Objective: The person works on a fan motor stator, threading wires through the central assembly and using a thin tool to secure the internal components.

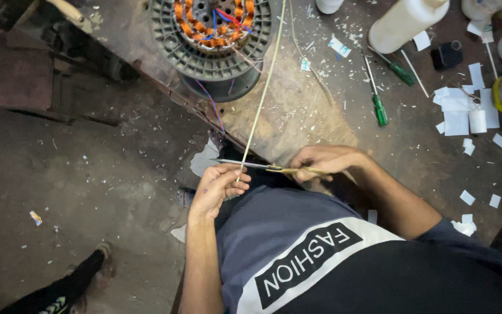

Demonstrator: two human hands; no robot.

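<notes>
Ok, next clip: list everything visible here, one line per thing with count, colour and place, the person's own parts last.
motor stator: one, grey with orange windings, top of bench
thin sleeve: one, pale yellow, running from the bench top down to the left hand
scissors: one pair, steel blades, brass-coloured handles, in the right hand
screwdrivers: two, green handles, right of the stator
bottles: several, white, top right
paper scraps: many, white, right side of bench
workbench: one, brown, dusty
shoe: one, dark, on the floor at lower left
left hand: pinching the sleeve's lower end
right hand: gripping the scissors
</notes>
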